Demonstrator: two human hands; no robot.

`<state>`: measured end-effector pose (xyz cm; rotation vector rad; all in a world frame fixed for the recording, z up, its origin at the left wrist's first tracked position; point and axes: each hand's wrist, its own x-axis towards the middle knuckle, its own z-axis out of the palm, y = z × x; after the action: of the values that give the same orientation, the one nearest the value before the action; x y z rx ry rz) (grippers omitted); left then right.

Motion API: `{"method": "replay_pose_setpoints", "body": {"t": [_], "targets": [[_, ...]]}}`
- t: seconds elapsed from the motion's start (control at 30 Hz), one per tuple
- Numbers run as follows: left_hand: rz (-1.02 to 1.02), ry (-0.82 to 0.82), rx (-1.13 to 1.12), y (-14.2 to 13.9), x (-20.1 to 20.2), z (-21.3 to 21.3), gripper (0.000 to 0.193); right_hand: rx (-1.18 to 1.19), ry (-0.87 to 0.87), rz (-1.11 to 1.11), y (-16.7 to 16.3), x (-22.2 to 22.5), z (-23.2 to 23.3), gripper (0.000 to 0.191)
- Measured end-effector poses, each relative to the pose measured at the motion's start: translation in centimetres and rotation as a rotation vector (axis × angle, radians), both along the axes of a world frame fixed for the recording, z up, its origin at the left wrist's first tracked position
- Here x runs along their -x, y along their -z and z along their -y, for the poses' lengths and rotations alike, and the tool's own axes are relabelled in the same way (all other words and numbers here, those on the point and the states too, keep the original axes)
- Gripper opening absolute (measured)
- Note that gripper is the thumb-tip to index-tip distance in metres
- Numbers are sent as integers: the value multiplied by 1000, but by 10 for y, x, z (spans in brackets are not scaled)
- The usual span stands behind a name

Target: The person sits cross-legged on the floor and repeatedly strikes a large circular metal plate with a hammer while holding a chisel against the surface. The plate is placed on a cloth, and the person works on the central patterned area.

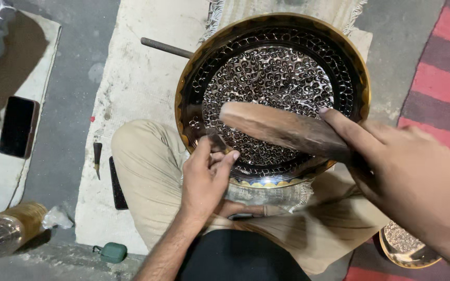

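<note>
You get even, fairly bright light from above, with no hard shadows on the floor (pixel 69 104). Glare sparkles across the engraved plate (pixel 272 78) in many small highlights. Your right hand (pixel 417 182) and the wooden block (pixel 282 127) are smeared by motion blur. The bottle (pixel 6 229) at the lower left corner looks soft and stretched.

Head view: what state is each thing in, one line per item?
Engraved brass plate: tilted, resting on the lap.
Wooden mallet: gripped by right hand, raised over the plate.
Chisel: pinched by left hand, tip on the plate.
Phone: screen dark, lying flat.
Plastic bottle: lying on its side.
</note>
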<state>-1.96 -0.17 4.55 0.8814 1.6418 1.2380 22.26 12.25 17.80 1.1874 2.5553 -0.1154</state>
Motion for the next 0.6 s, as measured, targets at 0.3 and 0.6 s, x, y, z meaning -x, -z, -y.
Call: {"method": "replay_pose_setpoints", "body": {"t": [0.3,0.6], "targets": [[-141,586,-71,13,-5,-34,46,284,614,-435,64,-43,63,68],[-186,615,-140,26,-9,-37,45,274,726,-397,77,-64,61,78]]}}
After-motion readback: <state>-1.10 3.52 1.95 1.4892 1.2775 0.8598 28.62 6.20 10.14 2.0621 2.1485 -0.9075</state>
